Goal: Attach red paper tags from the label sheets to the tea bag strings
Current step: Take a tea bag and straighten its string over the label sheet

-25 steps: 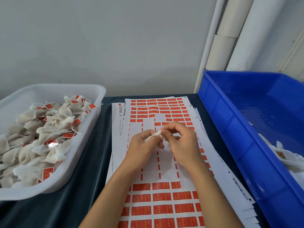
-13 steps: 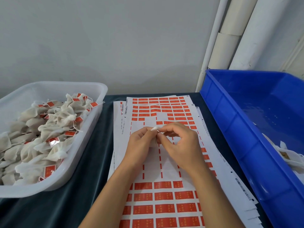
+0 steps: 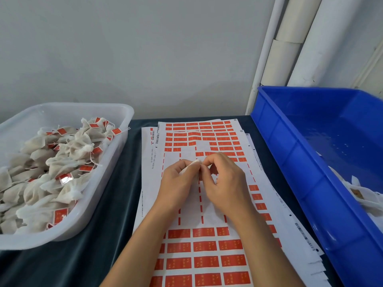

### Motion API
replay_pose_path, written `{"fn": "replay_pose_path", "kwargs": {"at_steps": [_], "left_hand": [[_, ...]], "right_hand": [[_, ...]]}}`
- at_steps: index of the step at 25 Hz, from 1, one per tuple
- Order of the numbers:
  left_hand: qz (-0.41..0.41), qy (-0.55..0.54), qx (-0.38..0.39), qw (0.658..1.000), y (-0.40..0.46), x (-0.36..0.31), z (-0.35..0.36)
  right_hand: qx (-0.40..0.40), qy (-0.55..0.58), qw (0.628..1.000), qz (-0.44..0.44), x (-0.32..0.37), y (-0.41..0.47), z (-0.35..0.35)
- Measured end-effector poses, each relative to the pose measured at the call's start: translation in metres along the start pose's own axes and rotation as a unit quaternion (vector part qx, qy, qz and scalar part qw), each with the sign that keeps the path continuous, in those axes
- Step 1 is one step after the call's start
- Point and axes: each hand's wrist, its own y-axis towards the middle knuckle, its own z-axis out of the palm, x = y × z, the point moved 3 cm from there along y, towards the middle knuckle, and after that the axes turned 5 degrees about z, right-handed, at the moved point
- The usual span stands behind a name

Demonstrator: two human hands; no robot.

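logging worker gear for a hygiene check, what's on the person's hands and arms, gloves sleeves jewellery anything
Nothing is worn that the head view shows. The left hand and right hand are bare, with no gloves, rings or bracelets visible. Both forearms are uncovered down to the bottom edge of the picture, with no sleeve, cuff or watch in sight. Fingernails look short and unpainted.

The label sheets are laid in the middle of the table. To their left a tub is placed, with tea bags in it. To their right a crate is set. Both hands are held together above the sheets.
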Motion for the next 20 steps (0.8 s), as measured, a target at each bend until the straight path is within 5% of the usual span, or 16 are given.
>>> {"fn": "replay_pose_path", "kwargs": {"at_steps": [10,20], "left_hand": [[0.041,0.006,0.012,0.999,-0.001,0.0,0.002],[0.051,-0.023,0.092,0.994,-0.002,-0.003,0.009]], "right_hand": [[0.027,0.049,0.997,0.044,0.0,-0.001,0.003],[-0.15,-0.077,0.983,0.067,-0.003,-0.002,-0.012]]}}
